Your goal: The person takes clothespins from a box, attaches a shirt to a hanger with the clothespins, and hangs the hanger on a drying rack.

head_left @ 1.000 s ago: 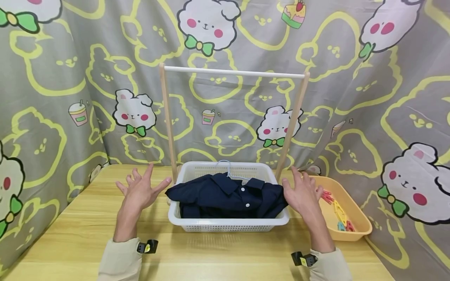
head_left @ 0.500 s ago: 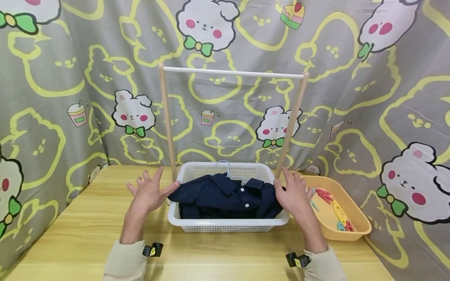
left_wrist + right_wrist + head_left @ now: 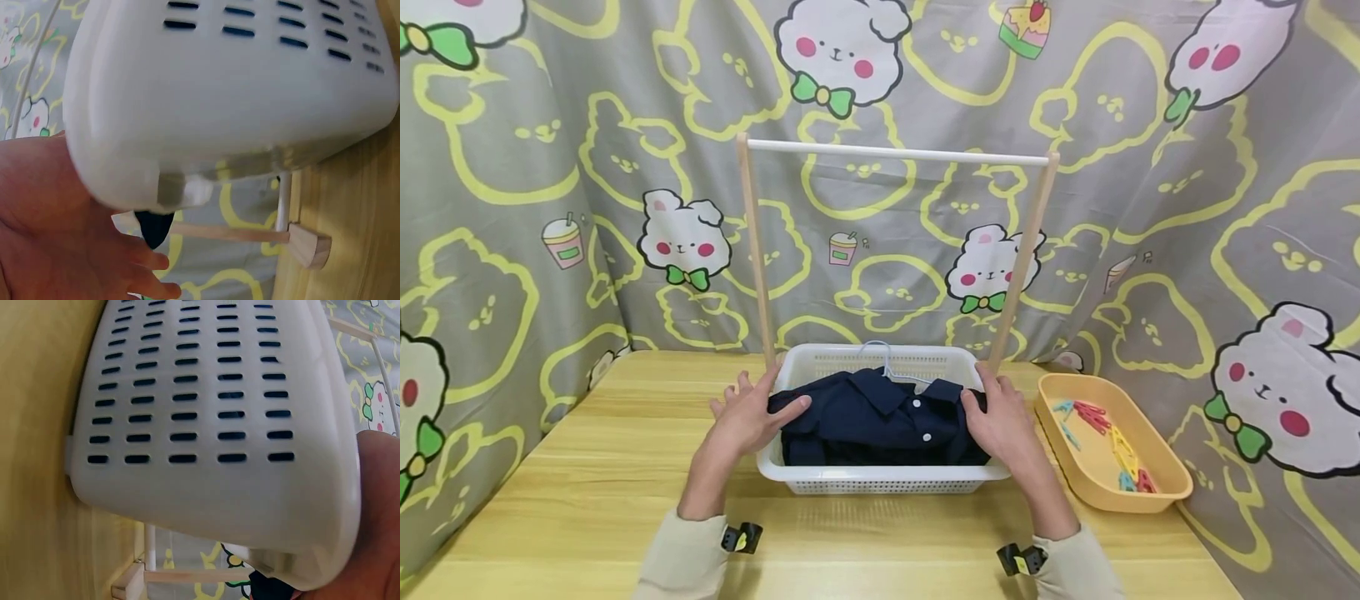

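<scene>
A navy blue button-up shirt (image 3: 865, 417) with a collar and white buttons lies in a white plastic basket (image 3: 887, 473). A light blue hanger (image 3: 887, 367) shows its hook above the collar. At the basket's left end is my left hand (image 3: 752, 421), its thumb over the shirt's sleeve and its fingers spread outside the rim. In the left wrist view a dark tip of cloth (image 3: 154, 228) hangs past the rim near those fingers. My right hand (image 3: 1002, 421) is at the basket's right end, thumb over the shirt, other fingers extended along the rim.
A wooden-legged rack (image 3: 756, 250) with a white crossbar (image 3: 895, 152) stands behind the basket. An orange tray (image 3: 1150, 500) holding several coloured clothespins (image 3: 1090, 415) lies on the right of the wooden table (image 3: 587, 475). A patterned curtain (image 3: 865, 208) surrounds the table.
Both hands have moved inward, from beside the basket to its two ends, thumbs now over the shirt. The shirt's side ends have been pushed slightly inward. The basket has stayed in place.
</scene>
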Tool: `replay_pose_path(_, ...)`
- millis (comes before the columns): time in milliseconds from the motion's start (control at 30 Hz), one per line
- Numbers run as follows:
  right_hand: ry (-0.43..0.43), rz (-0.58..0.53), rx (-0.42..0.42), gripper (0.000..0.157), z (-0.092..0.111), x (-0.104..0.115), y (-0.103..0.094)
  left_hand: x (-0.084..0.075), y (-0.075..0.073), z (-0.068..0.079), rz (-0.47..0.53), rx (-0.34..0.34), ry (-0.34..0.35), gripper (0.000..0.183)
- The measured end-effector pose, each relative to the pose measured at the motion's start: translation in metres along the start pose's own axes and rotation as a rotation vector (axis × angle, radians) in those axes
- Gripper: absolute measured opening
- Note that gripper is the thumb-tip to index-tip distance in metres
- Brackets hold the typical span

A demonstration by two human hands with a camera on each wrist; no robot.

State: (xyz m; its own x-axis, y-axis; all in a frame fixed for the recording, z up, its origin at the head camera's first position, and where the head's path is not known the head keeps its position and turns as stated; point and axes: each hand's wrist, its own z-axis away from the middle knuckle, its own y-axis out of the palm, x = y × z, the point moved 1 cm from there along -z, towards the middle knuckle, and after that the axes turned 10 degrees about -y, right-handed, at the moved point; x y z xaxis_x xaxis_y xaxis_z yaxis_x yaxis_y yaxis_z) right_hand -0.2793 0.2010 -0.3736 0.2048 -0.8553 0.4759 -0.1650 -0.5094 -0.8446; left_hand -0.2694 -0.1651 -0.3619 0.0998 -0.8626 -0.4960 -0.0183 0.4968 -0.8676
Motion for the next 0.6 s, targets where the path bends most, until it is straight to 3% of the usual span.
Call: replay_pose_path(600, 0.015, 0.018, 0.028, 0.057, 0.001, 0.002, 0.009, -0.011, 0.020, 0.000, -0.003, 0.025, 0.056, 0.068)
